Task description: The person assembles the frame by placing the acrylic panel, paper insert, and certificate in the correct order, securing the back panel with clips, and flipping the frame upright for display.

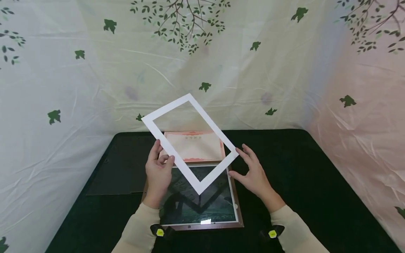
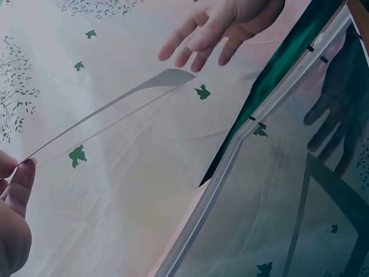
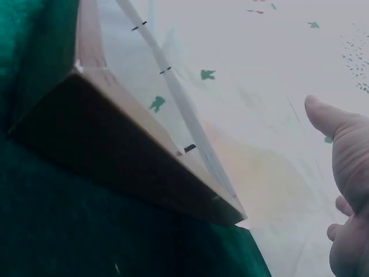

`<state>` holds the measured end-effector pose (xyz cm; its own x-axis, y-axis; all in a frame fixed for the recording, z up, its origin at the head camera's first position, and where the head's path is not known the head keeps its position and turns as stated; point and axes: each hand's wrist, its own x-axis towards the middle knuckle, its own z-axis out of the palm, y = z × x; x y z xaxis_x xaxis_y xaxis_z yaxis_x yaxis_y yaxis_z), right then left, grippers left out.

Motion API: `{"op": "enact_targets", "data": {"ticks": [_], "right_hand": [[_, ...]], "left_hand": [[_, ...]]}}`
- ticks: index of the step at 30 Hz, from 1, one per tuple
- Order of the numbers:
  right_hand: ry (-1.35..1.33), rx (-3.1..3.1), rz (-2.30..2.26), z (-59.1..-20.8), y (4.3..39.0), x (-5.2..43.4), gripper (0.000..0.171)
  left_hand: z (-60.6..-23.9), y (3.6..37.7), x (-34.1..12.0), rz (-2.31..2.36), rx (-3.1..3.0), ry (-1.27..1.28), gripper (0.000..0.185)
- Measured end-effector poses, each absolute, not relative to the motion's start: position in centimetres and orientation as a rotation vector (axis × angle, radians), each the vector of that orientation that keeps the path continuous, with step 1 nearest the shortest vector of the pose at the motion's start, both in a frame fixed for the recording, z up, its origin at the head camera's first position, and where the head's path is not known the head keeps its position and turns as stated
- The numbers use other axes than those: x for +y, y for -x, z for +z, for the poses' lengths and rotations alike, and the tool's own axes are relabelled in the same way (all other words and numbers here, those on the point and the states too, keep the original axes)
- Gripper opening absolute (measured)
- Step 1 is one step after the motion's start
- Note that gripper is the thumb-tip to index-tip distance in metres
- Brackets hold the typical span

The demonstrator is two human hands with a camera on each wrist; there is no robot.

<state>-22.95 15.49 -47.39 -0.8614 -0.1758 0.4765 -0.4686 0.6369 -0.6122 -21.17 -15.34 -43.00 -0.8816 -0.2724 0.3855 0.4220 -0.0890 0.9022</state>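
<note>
A thin white rectangular picture mat (image 1: 212, 125) with a cut-out middle is held up at a slant. My left hand (image 1: 159, 175) pinches its left strip between thumb and fingers, also seen from the side in the left wrist view (image 2: 17, 219). Near the mat's right corner is my right hand (image 1: 254, 175), thumb and fingers spread. A small gap separates it from the mat (image 2: 167, 81) in the left wrist view. Under both hands lies a brown picture frame (image 1: 218, 226) with a dark, shiny panel (image 1: 209, 207) that mirrors the mat and hands.
Behind the frame is a cream sheet with a pink border (image 1: 193, 147), partly covered by the mat. A flat dark board (image 1: 117, 168) lies at the left on the dark green tabletop (image 1: 294, 182). A patterned cloth curtain (image 1: 240, 88) encloses the back and sides.
</note>
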Motion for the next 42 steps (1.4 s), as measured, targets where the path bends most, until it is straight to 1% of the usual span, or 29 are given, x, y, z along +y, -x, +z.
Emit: {"op": "enact_targets", "data": {"ticks": [6,8,14,25,33,42], "right_hand": [[-0.515,-2.456,1.359,-48.0,23.3,14.6,0.087],[-0.533,-2.428,1.513,-47.3,22.8,13.9,0.089],[-0.501,-2.275,1.893,-47.3,22.3,12.4,0.093],[-0.394,-2.129,2.046,-47.2,21.9,11.8,0.099],[-0.376,-2.064,2.103,-47.1,22.2,11.9,0.1],[-0.355,-1.98,2.22,-46.6,21.9,12.1,0.097]], "left_hand": [[-43.2,20.9,-14.8,-2.006,-1.664,0.149,0.071],[-43.3,20.8,-14.4,-1.989,-1.646,0.158,0.071],[-43.9,20.8,-13.6,-1.924,-1.649,0.191,0.07],[-44.3,20.8,-12.9,-1.94,-1.679,0.2,0.082],[-42.6,19.5,-12.2,-1.867,-1.767,0.197,0.082],[-45.2,20.8,-12.2,-1.882,-1.826,0.105,0.088]]}}
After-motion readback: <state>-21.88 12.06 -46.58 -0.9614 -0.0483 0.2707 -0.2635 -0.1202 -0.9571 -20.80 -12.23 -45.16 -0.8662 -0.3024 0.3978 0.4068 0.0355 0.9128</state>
